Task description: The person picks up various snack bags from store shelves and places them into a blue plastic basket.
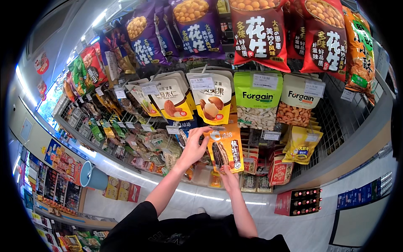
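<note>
An orange bag of sunflower seeds (225, 148) hangs in front of me, its top edge at a price-tagged hook on the wire display rack. My right hand (229, 178) grips the bag's lower edge, with the thumb on the front. My left hand (197, 143) is at the bag's upper left corner, fingers bent; its forefinger reaches to the price tag holder (217, 128). Whether the left fingers pinch the bag is hard to make out. Just above hang white-and-yellow nut pouches (212, 100) and a green pouch of seeds (258, 104).
Purple (201, 34) and red peanut bags (259, 37) hang along the top row. To the right are a cashew pouch (294, 110) and yellow snack bags (302, 146). A crate of bottles (299, 201) and a blue bucket (94, 176) stand below the rack.
</note>
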A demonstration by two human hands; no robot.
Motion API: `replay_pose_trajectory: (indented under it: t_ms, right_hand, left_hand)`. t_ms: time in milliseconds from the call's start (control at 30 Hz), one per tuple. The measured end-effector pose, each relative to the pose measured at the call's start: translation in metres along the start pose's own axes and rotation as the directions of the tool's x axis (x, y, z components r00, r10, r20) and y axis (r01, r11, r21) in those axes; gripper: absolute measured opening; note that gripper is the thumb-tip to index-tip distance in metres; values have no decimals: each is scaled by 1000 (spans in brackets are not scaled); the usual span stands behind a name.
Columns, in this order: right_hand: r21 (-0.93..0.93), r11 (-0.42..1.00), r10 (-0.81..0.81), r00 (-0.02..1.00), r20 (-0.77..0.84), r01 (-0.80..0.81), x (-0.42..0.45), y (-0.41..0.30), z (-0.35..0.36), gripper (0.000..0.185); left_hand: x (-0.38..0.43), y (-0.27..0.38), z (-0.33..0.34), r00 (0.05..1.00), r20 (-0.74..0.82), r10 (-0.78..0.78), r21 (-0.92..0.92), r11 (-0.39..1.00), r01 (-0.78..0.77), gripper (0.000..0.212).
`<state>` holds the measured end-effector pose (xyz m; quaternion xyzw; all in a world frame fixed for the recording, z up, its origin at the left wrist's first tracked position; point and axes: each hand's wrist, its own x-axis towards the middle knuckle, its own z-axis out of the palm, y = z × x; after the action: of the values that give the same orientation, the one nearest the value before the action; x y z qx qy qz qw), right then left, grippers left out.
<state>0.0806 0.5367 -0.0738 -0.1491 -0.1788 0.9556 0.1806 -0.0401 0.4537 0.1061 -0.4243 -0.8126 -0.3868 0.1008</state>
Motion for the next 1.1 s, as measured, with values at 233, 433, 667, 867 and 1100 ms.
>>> replay_pose_trajectory:
  t_ms: [233,433,667,867,1100]
  right_hand:
    - [-34,999,-30,999,42,32,44,-2,-12,22]
    - [-155,988,15,999,-28,-20,64,-4,-10,22]
    - [-95,990,84,979,-187,-104,63,17,-41,37]
    - [8,977,203,924,-323,-211,40,65,-44,11]
    - [-107,900,372,871,-321,-423,20,156,-3,10]
  left_hand:
    - [-1,-3,2,1000,13,18,-28,999,-18,28]
    - [-21,-10,8,999,12,-38,-139,989,39,32]
    - [-78,-38,8,962,78,-263,-299,914,275,28]
    - [-147,-87,-15,908,139,-394,-333,845,418,22]
    - [-215,-133,-77,817,243,-523,-343,741,577,21]
